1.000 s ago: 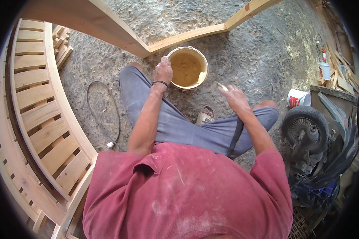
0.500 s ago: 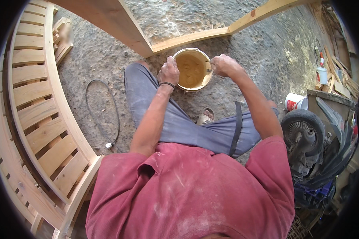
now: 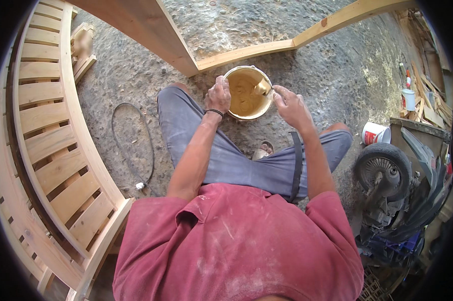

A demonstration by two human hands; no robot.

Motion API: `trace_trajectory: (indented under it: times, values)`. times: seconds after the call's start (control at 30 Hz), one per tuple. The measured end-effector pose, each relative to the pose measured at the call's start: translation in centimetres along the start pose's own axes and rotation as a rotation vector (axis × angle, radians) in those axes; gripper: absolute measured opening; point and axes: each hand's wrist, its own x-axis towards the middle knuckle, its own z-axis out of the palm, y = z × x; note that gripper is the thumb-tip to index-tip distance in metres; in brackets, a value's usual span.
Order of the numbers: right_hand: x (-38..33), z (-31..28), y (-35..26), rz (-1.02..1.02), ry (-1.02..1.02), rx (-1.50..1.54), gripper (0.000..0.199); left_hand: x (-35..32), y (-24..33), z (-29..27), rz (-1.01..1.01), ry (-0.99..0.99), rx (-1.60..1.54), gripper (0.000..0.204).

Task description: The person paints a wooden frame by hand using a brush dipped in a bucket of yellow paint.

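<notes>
The person is sitting on the rough ground w/ a small round bucket [image 3: 246, 93] standing just in front of the knees, beside a wooden beam [image 3: 266, 47]. The bucket is holding a thick tan paste. The left hand [image 3: 219, 94] is gripping the bucket's left rim, fingers closed on it. The right hand [image 3: 289, 103] is closed around a flat tool [image 3: 262, 88], whose blade is dipping into the paste at the right side. A curved slatted wooden frame [image 3: 45, 150] is lying at the left, a cable [image 3: 131, 145] near it. A white and red cup [image 3: 376, 134] is standing well apart at the right.
</notes>
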Motion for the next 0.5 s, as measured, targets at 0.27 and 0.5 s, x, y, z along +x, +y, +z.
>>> trace_trajectory:
  times: [0.27, 0.5]
  values:
    - [-1.8, 4.2, 0.4, 0.005, -0.064, -0.289, 0.041, 0.0, 0.1, 0.1, -0.026, -0.019, -0.028, 0.037]
    - [4.0, 3.0, -1.7, 0.136, -0.443, -0.358, 0.030, -0.2, 0.2, 0.2, -0.039, 0.023, -0.018, 0.036]
